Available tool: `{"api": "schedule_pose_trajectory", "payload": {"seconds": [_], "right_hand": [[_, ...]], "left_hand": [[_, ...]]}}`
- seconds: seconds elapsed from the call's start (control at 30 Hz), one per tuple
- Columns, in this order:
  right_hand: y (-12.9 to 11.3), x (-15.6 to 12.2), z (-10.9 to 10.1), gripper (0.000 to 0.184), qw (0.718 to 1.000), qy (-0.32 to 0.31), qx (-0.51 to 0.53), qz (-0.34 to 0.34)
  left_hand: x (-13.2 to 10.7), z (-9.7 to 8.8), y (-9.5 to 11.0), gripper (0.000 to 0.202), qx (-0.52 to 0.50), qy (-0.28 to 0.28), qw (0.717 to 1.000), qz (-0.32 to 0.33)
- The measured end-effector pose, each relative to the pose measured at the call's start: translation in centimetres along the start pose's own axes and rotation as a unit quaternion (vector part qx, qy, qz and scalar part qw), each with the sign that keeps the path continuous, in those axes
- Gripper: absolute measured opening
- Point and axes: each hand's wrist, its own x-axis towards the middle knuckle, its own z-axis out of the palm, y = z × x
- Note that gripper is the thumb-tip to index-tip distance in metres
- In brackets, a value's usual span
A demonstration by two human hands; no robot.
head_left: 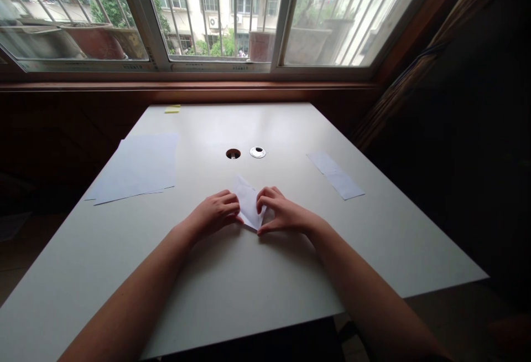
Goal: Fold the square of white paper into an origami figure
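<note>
A folded piece of white paper (248, 202) lies on the white table between my two hands, one corner pointing away from me. My left hand (219, 208) has its fingers curled at the paper's left edge, with the thumb near its lower left side. On the other side, my right hand (279, 210) grips the right edge, its fingers bent over the paper and its thumb at the near corner. Part of the right edge is hidden under the right fingers.
Several white sheets (141, 168) lie at the left of the table (232, 295). A paper strip (337, 176) rests at the right. Beyond the folded paper are a round hole (233, 154) and its metal cover (258, 153). Yellow sticky notes (172, 109) sit near the far edge.
</note>
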Motion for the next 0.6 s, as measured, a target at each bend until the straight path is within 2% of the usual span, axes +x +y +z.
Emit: {"api": "schedule_pose_trajectory", "payload": {"seconds": [0.2, 0.6], "right_hand": [[-0.36, -0.03, -0.22, 0.047, 1.0, -0.012, -0.006, 0.011], [-0.05, -0.04, -0.16, 0.05, 1.0, -0.018, -0.002, 0.022]], "left_hand": [[-0.05, 0.18, -0.02, 0.033, 0.008, -0.001, 1.0, 0.005], [0.01, 0.14, 0.04, 0.028, -0.016, -0.007, 1.0, -0.013]]}}
